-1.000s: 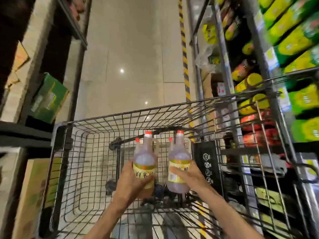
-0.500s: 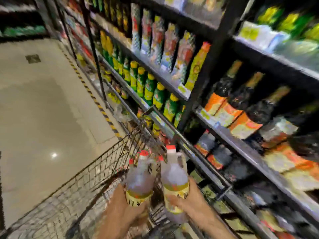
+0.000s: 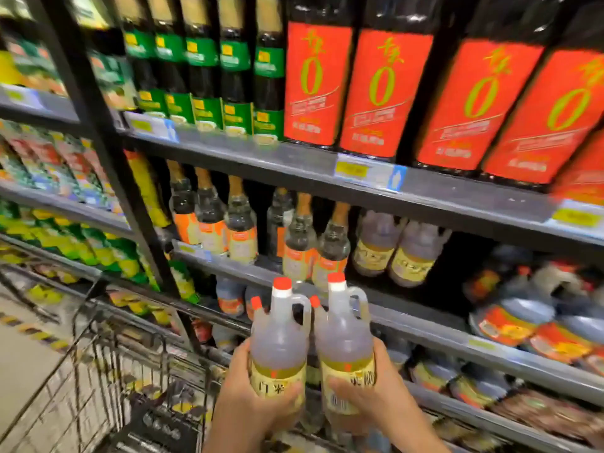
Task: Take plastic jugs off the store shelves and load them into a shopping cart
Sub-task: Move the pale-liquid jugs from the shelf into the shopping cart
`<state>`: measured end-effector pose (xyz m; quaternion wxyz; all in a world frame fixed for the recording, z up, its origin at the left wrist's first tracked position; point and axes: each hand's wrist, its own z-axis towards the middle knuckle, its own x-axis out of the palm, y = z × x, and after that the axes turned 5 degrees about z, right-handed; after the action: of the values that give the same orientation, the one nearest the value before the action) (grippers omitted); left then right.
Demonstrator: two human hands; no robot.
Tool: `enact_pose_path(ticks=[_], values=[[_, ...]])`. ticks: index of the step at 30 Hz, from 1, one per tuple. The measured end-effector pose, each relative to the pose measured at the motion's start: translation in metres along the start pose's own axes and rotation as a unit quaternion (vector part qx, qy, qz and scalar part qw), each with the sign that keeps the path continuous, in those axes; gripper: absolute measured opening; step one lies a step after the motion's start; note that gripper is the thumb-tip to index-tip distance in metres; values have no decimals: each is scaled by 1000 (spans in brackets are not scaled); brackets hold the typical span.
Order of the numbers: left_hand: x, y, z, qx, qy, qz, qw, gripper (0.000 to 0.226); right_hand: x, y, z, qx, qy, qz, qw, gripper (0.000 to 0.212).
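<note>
**Two jugs held in front of the vinegar shelves**

We stand facing dark metal store shelves packed with bottled condiments. The top shelf carries tall dark bottles with red labels marked with a large yellow-green zero, and to their left a row of dark bottles with green labels. On the shelf below stand clear bottles with orange labels, and just to their right two pale plastic jugs with yellow labels still sit on the shelf, side by side.

Low in the view we hold two more jugs upright, close together and nearly touching. Our left hand grips the left translucent plastic jug with red cap and yellow label; its fingers are curled round the front of the label. Our right hand grips the right translucent plastic jug with red cap and yellow label in the same way, thumb across the label and fingers wrapped behind. Each jug has a moulded handle near the neck and a second small red spout cap on its left shoulder.

The black wire shopping cart stands at the lower left, beside and below the held jugs; neither jug is inside it. A strip of pale floor with yellow-and-black striped tape shows at the far left.
</note>
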<state>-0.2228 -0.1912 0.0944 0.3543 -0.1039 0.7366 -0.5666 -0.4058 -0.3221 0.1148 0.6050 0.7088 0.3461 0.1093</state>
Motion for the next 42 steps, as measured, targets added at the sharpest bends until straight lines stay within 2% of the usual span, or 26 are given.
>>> enact_pose_path(ticks=[3,5,6,10,12,17,24,27,30,35,39,42], values=[[48,-19,11,14,35,-27,999,93,-49,-2,-11,-4,-43,42,998,79],[76,-41,19,39,63,-43,996,81,-77,-7,-16,0,-89,84,992,106],[89,-53,24,49,77,-49,995,77,-90,-11,-18,-3,-99,92,991,111],[123,-96,50,105,101,-50,988,67,-129,-17,-23,-21,-132,115,984,88],[135,-117,66,134,89,-54,985,63,-141,-18,-23,-28,-144,124,981,89],[153,-147,103,157,43,-49,985,73,-154,-18,-20,-31,-156,142,977,84],[175,-133,131,130,13,2,991,82,-158,-8,-6,-57,-183,108,975,82],[184,-116,133,120,13,40,992,73,-158,-5,5,-75,-193,98,973,80],[187,-112,137,107,32,28,993,66,-156,-3,17,-86,-204,101,970,79],[192,-113,128,142,15,46,989,62,-156,4,38,-98,-229,76,966,81],[198,-103,117,149,5,7,989,81,-157,10,59,-99,-252,45,962,74],[202,-99,114,154,-13,8,988,83,-159,12,77,-95,-259,30,961,60]])
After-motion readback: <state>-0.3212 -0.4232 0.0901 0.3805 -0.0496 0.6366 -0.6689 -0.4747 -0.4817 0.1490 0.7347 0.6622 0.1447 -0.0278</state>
